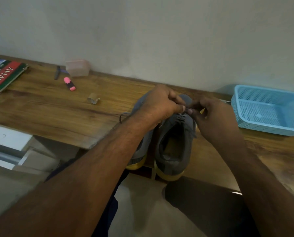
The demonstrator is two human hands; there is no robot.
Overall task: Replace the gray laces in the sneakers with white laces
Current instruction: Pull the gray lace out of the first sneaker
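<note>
Meeting above the right sneaker (174, 139), both hands pinch its gray lace (187, 108).

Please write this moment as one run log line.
stage: removing gray lace | left hand: pinching lace | right hand: pinching lace | right sneaker: on table | white laces: unseen

My sneakers (174, 134) are matt gray knit cloth over smooth yellow rubbery soles (168, 175), and they sit on a desk (48, 106) of brown wood grain with a slight sheen. The blue basket (269, 110) is perforated plastic, the pink box (77, 67) cloudy plastic, and the book (4, 75) has a glossy cover.
</note>
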